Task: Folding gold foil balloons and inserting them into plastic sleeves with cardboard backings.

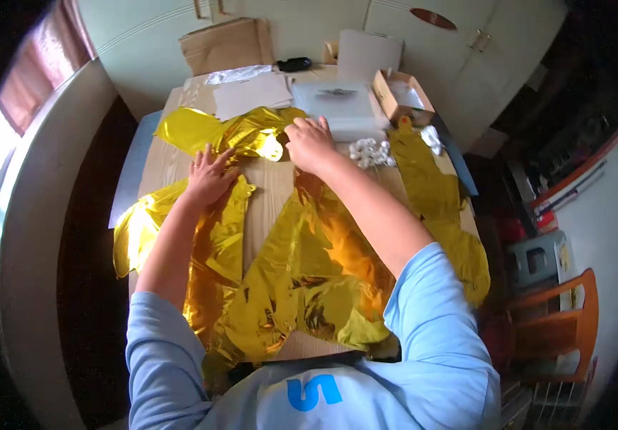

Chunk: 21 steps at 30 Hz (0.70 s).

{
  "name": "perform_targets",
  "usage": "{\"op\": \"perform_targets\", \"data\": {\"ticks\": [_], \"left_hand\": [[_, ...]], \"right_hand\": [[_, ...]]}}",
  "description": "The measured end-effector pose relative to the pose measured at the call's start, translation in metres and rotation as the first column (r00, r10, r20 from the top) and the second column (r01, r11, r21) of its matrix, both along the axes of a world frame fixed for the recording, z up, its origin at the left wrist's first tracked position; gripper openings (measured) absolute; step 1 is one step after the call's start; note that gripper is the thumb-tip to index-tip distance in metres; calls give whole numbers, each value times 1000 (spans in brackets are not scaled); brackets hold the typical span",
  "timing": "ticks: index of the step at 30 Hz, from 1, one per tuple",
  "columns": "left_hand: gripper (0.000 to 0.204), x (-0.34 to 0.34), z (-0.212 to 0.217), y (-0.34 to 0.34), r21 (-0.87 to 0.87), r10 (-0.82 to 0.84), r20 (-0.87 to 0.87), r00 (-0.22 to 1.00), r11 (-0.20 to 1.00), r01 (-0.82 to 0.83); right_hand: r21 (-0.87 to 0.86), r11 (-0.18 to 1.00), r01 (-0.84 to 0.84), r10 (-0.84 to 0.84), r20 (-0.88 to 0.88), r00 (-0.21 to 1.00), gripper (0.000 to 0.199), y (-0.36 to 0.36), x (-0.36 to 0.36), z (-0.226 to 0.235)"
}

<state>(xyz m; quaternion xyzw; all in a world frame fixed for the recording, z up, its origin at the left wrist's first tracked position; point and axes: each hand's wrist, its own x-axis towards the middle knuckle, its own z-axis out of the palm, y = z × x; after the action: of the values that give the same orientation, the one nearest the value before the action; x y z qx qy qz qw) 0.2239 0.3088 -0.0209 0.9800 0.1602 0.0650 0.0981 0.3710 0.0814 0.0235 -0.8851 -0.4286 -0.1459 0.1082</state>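
Note:
Shiny gold foil balloons, lying flat and uninflated, cover much of the table. My left hand (210, 178) rests with fingers spread across the foil at left, where the far balloon and a near-left balloon (224, 244) meet. At the right end of the far, crumpled balloon (201, 130), my right hand (311, 145) has its fingers curled and pinched at the foil edge; the fingertips are partly hidden. A large balloon (302, 265) spreads between my forearms toward my body. Another long one (431, 193) lies along the right side of the table.
Beyond my right hand are a pile of small white balls (371, 153), a clear plastic stack (334, 107) and an open cardboard box (413, 113). Pale sheets (252, 95), a black object (295, 64) and brown cardboard (227, 46) sit farther back. A wooden chair (552, 333) stands at right.

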Motion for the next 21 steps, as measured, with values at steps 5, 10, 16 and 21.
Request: {"op": "perform_targets", "data": {"ticks": [5, 10, 16, 21], "left_hand": [[47, 18, -20, 16, -35, -183, 114, 976, 981, 188], [67, 34, -64, 119, -263, -99, 339, 936, 945, 195], [64, -8, -25, 162, -53, -292, 396, 870, 939, 340], [64, -79, -14, 149, -187, -247, 269, 931, 935, 302]], "right_hand": [[73, 996, -52, 64, -169, 984, 29, -94, -70, 22], [371, 927, 62, 24, -223, 975, 14, -245, -164, 67], [187, 311, 932, -843, -399, 361, 42, -562, -257, -38], [-79, -172, 982, -925, -329, -189, 38, -762, -422, -201]]}}
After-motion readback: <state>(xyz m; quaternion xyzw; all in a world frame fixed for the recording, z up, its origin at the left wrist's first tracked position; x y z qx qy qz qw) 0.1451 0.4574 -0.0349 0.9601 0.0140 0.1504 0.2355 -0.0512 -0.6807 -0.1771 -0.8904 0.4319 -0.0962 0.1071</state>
